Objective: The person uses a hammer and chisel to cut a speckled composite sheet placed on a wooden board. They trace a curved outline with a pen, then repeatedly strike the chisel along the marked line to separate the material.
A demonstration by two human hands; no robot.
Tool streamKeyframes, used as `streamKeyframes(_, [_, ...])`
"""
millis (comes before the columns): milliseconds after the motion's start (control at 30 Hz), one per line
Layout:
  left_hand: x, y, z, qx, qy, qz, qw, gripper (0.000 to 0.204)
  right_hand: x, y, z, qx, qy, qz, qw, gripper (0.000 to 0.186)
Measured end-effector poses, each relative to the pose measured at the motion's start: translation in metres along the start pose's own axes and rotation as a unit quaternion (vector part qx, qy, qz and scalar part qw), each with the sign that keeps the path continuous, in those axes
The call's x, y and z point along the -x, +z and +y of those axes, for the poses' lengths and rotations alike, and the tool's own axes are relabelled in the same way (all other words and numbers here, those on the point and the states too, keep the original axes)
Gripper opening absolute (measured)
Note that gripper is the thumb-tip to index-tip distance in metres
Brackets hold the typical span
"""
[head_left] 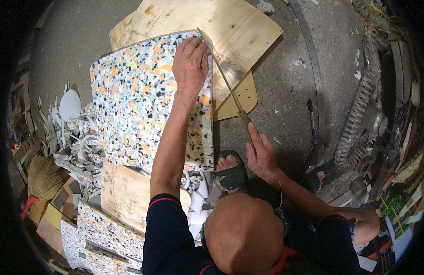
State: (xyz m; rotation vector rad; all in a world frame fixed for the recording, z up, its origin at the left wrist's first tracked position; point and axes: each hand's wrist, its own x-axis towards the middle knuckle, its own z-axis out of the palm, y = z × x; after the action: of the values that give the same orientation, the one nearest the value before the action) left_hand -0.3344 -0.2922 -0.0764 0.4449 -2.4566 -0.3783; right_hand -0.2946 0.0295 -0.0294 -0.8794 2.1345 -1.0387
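A thick rectangular slab of speckled foam (134, 101), white with orange, black and green flecks, lies at the middle left. My left hand (192, 62) presses on its top near the far right corner, fingers bent and close together. In my right hand (262, 156) is the wooden handle of a long, thin-bladed knife (226, 85), the index finger stretched along the handle. The blade slants away to the far left, and its tip reaches the foam's far right corner. Whether the edge is in the foam there, I cannot tell.
Wooden boards (239, 27) lie under and beyond the foam. To the right are a long metal ruler (308, 50), a pen (311, 114) and a coiled hose (354, 123). White scraps (74, 133), a straw broom (45, 176) and more speckled foam (100, 224) crowd the left.
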Motion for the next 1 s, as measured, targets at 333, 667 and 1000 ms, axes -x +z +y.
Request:
streamKeyframes(333, [-0.001,0.000,0.003,-0.007,-0.003,-0.005,1.000,0.015,-0.006,-0.008,0.006,-0.033,0.006,-0.023,0.999,0.071])
streamKeyframes(667, [-0.001,0.001,0.001,-0.004,0.008,-0.017,1.000,0.018,-0.048,-0.002,0.006,-0.042,0.007,-0.010,0.999,0.068])
streamKeyframes(1000, [0.000,0.001,0.003,-0.008,-0.005,-0.021,1.000,0.019,-0.092,-0.004,0.008,-0.063,-0.050,0.018,0.997,0.069])
